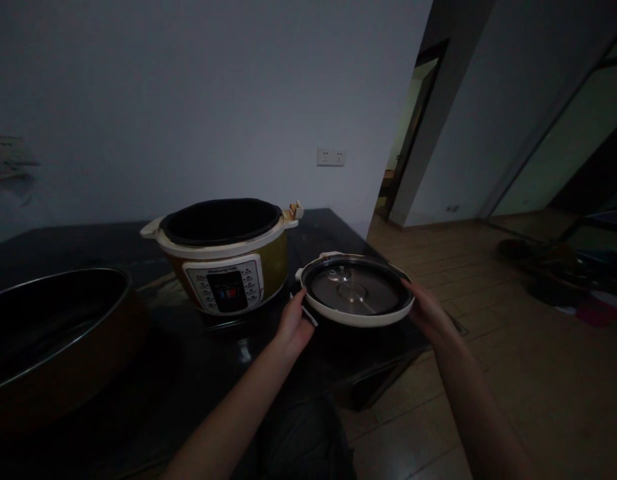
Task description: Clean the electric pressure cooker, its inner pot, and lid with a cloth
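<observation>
A round pressure cooker lid [358,320] with a white rim lies with its metal inner side facing up, at the right end of the dark table. My left hand [294,325] grips its left edge, and a thin white strip shows beside the fingers. On the opposite edge, my right hand [424,308] has its fingers around the rim, partly hidden beneath it. To the left stands the electric pressure cooker [275,267], uncovered, with a dark inner pot [221,223] and a button panel on its front.
A large dark pan [103,333] sits at the left on the black table [318,230]. Behind is a pale wall with a socket [331,157]. Tiled floor [468,273] and a doorway [405,133] lie to the right, with several items in shadow.
</observation>
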The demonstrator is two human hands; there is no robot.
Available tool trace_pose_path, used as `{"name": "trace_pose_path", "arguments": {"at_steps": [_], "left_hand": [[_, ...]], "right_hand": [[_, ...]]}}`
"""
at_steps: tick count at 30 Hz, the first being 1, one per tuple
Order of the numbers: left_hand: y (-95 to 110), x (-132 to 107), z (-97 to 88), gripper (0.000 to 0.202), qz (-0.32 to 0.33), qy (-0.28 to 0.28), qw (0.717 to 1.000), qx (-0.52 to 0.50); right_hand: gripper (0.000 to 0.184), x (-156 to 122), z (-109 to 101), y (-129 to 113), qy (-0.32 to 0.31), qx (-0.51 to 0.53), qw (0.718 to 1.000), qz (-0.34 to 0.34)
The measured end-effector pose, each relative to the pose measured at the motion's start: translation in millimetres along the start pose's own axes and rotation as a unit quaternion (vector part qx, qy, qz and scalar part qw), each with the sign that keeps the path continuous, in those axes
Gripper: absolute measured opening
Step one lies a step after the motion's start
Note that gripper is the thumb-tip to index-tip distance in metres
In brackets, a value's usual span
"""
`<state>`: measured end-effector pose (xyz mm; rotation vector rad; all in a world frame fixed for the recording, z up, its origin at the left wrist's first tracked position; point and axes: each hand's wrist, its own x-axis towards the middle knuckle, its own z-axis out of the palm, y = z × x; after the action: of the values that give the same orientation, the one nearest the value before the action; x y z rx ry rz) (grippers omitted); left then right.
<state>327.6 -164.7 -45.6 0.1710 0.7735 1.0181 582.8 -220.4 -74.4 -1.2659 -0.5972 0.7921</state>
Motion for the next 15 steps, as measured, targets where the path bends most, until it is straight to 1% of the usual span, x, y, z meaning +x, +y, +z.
{"name": "trace_pose_path", "arguments": {"at_steps": [2, 4, 6, 8, 12, 15], "left_hand": [[-2.3, 3.0, 2.5, 0.014, 0.019, -0.005, 1.000, 0.003], [-4.5, 3.6, 3.7, 0.017, 0.035, -0.011, 0.999, 0.008], [-6.5, 2.0, 3.0, 0.024, 0.050, -0.011, 0.999, 0.012], [-8.6, -1.3, 0.0, 0.030, 0.064, -0.009, 0.998, 0.017], [-12.3, -14.6, -13.9, 0.035, 0.083, -0.010, 0.996, 0.027], [-13.7, -32.9, -29.0, 0.034, 0.094, -0.004, 0.995, 0.035]], "right_hand": [[0.027, -2.3, -2.8, -1.5, -0.012, 0.001, 1.000, 0.015], [0.025, -6.2, -5.5, -1.9, -0.013, 0.007, 1.000, 0.015], [0.028, -11.9, -6.8, -1.2, -0.008, 0.016, 1.000, 0.007], [0.035, -19.8, -6.7, -0.2, -0.005, 0.022, 1.000, -0.001], [0.047, -42.2, -4.1, 1.7, 0.020, 0.035, 0.999, -0.006], [0.055, -64.9, -1.0, 3.1, 0.049, 0.051, 0.997, -0.011]]}}
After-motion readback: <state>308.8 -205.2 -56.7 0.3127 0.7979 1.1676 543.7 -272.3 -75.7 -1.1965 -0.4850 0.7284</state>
